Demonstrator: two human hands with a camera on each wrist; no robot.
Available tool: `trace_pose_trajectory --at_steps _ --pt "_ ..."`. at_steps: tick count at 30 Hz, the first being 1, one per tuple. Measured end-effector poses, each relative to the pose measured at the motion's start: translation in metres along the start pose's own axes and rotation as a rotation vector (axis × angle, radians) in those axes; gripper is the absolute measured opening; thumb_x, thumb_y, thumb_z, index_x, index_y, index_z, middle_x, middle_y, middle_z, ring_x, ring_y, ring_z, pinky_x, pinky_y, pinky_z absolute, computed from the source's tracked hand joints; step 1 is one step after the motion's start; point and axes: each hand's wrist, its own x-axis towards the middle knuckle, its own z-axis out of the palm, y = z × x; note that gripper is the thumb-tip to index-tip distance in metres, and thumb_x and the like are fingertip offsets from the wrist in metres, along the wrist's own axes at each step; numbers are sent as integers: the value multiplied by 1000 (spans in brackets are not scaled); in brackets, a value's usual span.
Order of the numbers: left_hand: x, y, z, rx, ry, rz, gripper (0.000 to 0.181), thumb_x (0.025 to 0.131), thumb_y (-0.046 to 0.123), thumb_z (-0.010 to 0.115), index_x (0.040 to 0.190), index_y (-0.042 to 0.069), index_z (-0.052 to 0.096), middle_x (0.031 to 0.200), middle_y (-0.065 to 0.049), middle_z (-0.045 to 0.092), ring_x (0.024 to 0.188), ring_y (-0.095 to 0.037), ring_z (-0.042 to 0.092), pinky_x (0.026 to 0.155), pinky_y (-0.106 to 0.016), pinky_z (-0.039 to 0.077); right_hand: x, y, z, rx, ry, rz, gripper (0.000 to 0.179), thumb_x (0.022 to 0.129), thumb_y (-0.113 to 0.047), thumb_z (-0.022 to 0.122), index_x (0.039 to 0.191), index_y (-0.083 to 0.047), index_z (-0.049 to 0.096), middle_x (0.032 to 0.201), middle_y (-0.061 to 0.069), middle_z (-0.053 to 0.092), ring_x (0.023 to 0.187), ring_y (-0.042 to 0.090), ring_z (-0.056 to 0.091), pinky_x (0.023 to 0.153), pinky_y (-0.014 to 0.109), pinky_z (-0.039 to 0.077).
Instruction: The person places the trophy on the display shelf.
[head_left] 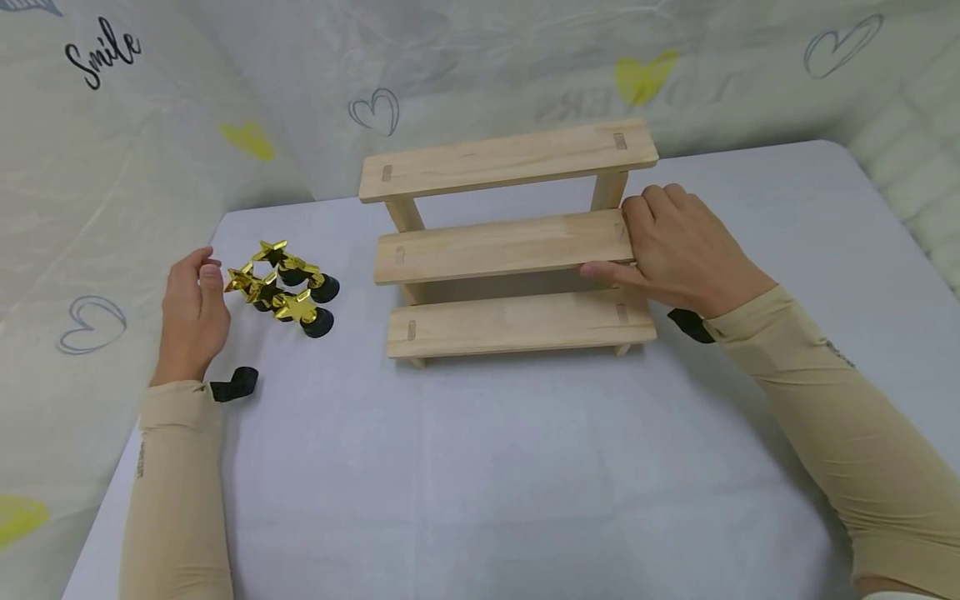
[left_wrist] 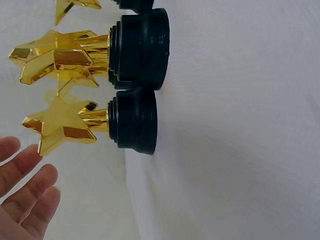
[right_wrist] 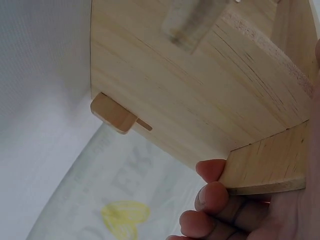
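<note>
A pale wooden three-tier display stand (head_left: 502,247) stands toward the back of the table. My right hand (head_left: 686,250) grips the right end of its middle shelf, thumb along the front edge. In the right wrist view, fingertips (right_wrist: 212,197) curl under the shelf's end, beside the side panel (right_wrist: 185,90). Several gold star trophies (head_left: 300,308) with round black bases stand in a close group at the left. Just left of them is my left hand (head_left: 193,312), holding nothing. The left wrist view has its loosely bent fingers (left_wrist: 30,187) near one gold star (left_wrist: 62,125).
A white cloth covers the table (head_left: 510,467). Behind and to the left hangs a pale curtain (head_left: 465,67) printed with hearts and words, close to the table's back edge. Black wrist straps (head_left: 236,384) show at both cuffs.
</note>
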Motion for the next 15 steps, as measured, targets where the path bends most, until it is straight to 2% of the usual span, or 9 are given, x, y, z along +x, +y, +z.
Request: trace_pose_trajectory --at_steps 5,8,11,13,15 --pt "1 -5 1 -16 -13 -75 73 109 59 21 156 6 36 149 -24 49 134 -41 46 115 -61 35 0 0 0 5 -10 7 97 92 -89 18 76 3 45 65 13 39 60 31 33 57 36 29" --pt "0 -7 2 -32 -12 -122 66 111 54 19 154 7 39 143 -17 52 130 -29 49 110 -43 41 1 0 1 6 -12 8 98 92 -89 18 76 4 45 65 13 39 60 31 33 58 36 29" --pt "0 -9 4 -62 -28 -159 62 112 51 19 152 9 41 134 -4 53 118 -12 49 100 -25 40 0 0 2 2 3 -1 97 92 -89 19 76 4 45 65 13 39 59 31 33 57 36 29" --pt "-1 -11 4 -74 -52 -180 59 113 47 18 152 10 40 131 2 51 112 -8 48 97 -21 39 0 0 2 -2 14 -8 97 93 -88 19 75 4 45 64 13 38 59 31 33 56 36 28" --pt "-1 -12 4 -88 -77 -205 54 113 40 16 153 12 39 132 3 50 112 -8 48 99 -22 40 0 1 2 -4 18 -10 97 93 -88 20 75 4 45 64 13 39 59 31 33 56 36 28"
